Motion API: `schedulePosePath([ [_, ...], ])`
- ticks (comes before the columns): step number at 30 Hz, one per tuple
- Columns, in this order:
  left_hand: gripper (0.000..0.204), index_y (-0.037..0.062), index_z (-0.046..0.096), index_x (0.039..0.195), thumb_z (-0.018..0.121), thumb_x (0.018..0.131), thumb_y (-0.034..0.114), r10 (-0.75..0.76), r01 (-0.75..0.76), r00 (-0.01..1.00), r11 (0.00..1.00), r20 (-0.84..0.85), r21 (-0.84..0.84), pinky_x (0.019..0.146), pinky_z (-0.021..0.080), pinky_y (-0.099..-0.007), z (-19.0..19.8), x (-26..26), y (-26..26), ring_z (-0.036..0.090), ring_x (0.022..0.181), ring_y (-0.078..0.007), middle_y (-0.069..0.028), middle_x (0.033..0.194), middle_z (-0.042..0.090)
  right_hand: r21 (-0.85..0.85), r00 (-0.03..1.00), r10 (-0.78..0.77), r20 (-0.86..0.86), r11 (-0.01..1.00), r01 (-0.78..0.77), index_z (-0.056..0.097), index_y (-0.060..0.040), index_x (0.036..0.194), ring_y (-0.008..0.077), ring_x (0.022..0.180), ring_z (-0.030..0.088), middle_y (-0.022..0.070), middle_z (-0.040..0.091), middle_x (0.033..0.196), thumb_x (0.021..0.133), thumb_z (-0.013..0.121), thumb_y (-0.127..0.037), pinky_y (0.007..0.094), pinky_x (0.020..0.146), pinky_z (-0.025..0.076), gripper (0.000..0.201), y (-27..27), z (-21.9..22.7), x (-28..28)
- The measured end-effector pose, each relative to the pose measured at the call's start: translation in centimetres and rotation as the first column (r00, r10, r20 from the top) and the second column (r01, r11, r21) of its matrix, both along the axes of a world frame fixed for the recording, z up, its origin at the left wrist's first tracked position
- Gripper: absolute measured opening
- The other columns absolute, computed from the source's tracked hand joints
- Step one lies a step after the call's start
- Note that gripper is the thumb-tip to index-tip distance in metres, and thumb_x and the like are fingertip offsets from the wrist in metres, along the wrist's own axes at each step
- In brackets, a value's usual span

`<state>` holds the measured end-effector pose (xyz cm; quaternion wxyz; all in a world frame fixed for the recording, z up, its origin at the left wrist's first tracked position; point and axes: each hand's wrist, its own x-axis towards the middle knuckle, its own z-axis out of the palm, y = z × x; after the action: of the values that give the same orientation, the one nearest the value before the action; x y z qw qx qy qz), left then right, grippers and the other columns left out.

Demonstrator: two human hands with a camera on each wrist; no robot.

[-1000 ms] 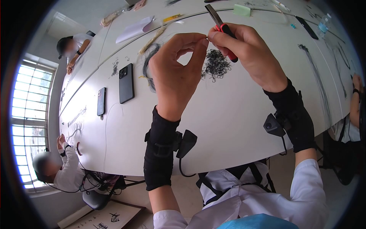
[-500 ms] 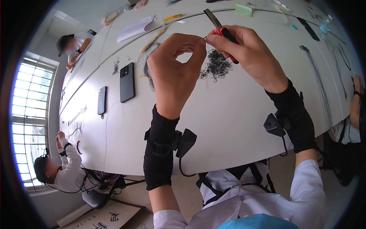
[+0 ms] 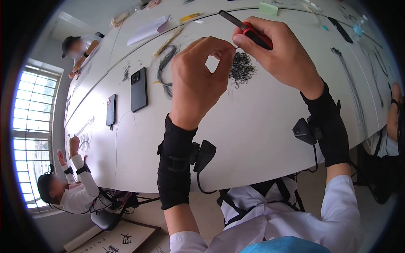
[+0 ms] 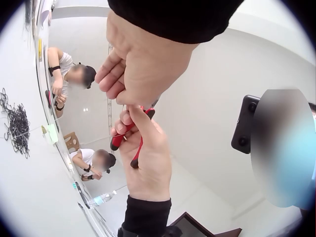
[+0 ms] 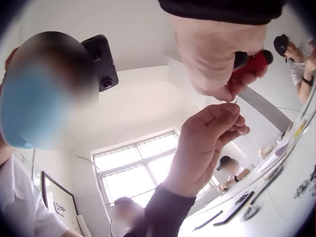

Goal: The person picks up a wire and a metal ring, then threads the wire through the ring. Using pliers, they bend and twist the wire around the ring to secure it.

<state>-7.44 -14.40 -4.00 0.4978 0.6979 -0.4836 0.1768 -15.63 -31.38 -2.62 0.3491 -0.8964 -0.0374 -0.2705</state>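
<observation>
Pinching a thin piece [image 3: 237,47] with your left hand [image 3: 196,80], right hand [image 3: 284,55] gripping pliers [image 3: 249,31]; likely shaping, next needing careful alignment

You are facing a white table [image 3: 253,143], daylight is streaming through a barred window [image 3: 36,105] at nine o'clock, a grey wall [image 3: 47,50] rising at ten.

Colour reference: my two-handled metal pliers [image 3: 258,38], red and black on the grips, grey at the head. My stretch-fabric wrist sleeve [image 3: 174,185], plain black. My long-sleeved cloth shirt [image 3: 270,223], white. Small curled pieces [image 3: 242,69], black. Broad flat-topped table [image 3: 253,143], plain white. Square paper note [image 3: 268,9], pale green.
</observation>
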Motion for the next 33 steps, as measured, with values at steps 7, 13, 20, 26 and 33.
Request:
schedulePosePath([
  [7,0.009,-0.0038,0.071,0.096,0.072,0.088,0.0,-0.001,-0.006,0.976,1.0,-0.219,-0.029,0.085,0.055,-0.0267,0.2,-0.2,0.5,0.071,0.083,-0.0125,-0.0078,0.089,0.074,0.209,0.985,0.164,-0.057,0.967,-0.149,0.069,0.0003,0.097,0.014,0.064,0.053,0.0047,0.061,0.071,0.096,0.067,-0.034,0.0289,0.064,0.046,0.034,-1.1,-1.7,1.4],
  [13,0.004,-0.0003,0.07,0.085,0.073,0.083,0.001,0.054,-0.062,0.99,0.996,-0.13,-0.059,0.063,0.054,-0.0265,-0.1,0.2,0.1,0.072,0.072,-0.0173,-0.0086,0.08,0.073,-0.009,0.998,0.06,0.032,0.998,-0.06,0.067,0.0032,0.098,0.0313,0.063,0.064,0.0194,0.067,0.078,0.091,0.069,-0.019,0.0358,0.065,0.053,0.023,1.3,0.2,-0.4],
  [20,0.004,-0.0003,0.07,0.085,0.073,0.083,0.001,-0.046,0.045,0.996,0.999,-0.075,-0.011,0.063,0.053,-0.0271,-0.1,-0.1,0.1,0.071,0.071,-0.0187,-0.0097,0.079,0.072,0.055,0.997,0.069,-0.042,0.996,-0.067,0.063,-0.0012,0.095,0.0118,0.069,0.046,0.0034,0.053,0.073,0.1,0.063,-0.031,0.0257,0.068,0.041,0.03,-0.6,0.1,0.2],
  [26,0.004,-0.0021,0.07,0.088,0.071,0.085,0.0,-0.073,0.047,0.965,0.993,-0.251,-0.107,0.074,0.056,-0.0268,0.1,-0.2,0.2,0.072,0.074,-0.0172,-0.0101,0.081,0.074,0.244,0.985,0.162,-0.064,0.959,-0.141,0.068,0.0012,0.094,0.0138,0.063,0.051,0.0043,0.059,0.07,0.096,0.066,-0.032,0.0291,0.064,0.045,0.033,-1.2,-1.5,1.2],
  [33,0.004,-0.0027,0.07,0.088,0.071,0.086,0.001,0.012,-0.037,0.971,0.994,-0.241,-0.098,0.073,0.056,-0.0265,-0.2,0.3,0.2,0.072,0.074,-0.0174,-0.0112,0.08,0.074,0.044,0.999,0.054,-0.003,0.998,-0.054,0.066,0.0034,0.093,0.0282,0.058,0.057,0.0171,0.065,0.075,0.092,0.068,-0.023,0.035,0.062,0.049,0.026,1.6,0.5,-0.8],
])
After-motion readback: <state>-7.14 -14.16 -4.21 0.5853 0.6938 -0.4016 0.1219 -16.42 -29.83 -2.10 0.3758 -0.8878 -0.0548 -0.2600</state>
